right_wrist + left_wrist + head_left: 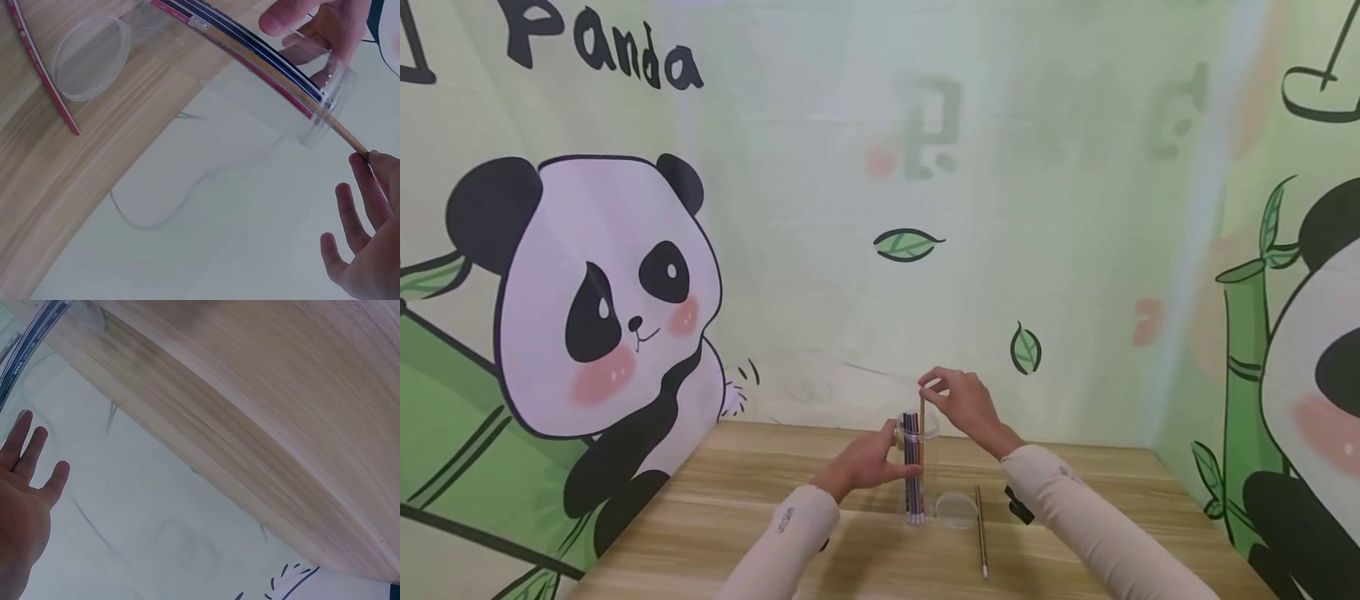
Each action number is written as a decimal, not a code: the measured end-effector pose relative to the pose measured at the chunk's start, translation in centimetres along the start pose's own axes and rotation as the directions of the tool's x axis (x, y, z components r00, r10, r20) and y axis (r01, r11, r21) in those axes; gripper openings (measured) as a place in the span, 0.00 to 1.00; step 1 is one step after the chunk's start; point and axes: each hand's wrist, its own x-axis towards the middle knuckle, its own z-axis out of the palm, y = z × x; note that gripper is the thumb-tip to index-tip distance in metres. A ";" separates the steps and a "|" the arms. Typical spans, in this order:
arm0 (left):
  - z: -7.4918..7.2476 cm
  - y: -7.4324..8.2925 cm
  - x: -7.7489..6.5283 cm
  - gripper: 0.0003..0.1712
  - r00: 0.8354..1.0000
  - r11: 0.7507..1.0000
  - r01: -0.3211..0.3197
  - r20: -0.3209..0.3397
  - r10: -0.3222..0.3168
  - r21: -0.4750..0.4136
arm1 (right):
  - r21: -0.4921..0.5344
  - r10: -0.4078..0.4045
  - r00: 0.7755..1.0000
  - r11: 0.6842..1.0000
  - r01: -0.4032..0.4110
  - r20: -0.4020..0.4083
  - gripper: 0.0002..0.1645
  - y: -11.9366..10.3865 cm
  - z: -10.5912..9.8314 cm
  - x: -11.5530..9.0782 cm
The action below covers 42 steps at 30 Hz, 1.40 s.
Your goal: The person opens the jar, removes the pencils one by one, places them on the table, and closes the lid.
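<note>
Tan pencil (349, 136) was pinched at its upper end by fingers of the right hand (962, 402) (nearer); near-vertical shaft was aimed down from them into clear tube (932, 461), gripped by left hand (867, 461).

Orange-brown pencil (350, 138), navy pencils (269, 52), wood-grain table (62, 187)

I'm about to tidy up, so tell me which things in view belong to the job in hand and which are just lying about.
In the job:
clear container, held by the left hand
pencils inside it
light-brown pencil, pinched by the right hand

Lying untouched, though probably related:
round clear lid
loose pencil
</note>
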 end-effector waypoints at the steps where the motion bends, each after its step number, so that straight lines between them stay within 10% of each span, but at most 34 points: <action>1: 0.0 0.0 0.0 0.49 1.000 1.000 0.000 0.002 0.000 0.007 | 0.008 0.001 1.000 1.000 -0.001 -0.004 0.09 0.0 -0.2 0.1; 42: -0.1 0.2 -0.1 0.47 1.000 1.000 -0.020 -0.003 0.020 -0.007 | 0.079 -0.047 0.959 0.994 0.072 -0.279 0.14 0.0 -8.3 4.3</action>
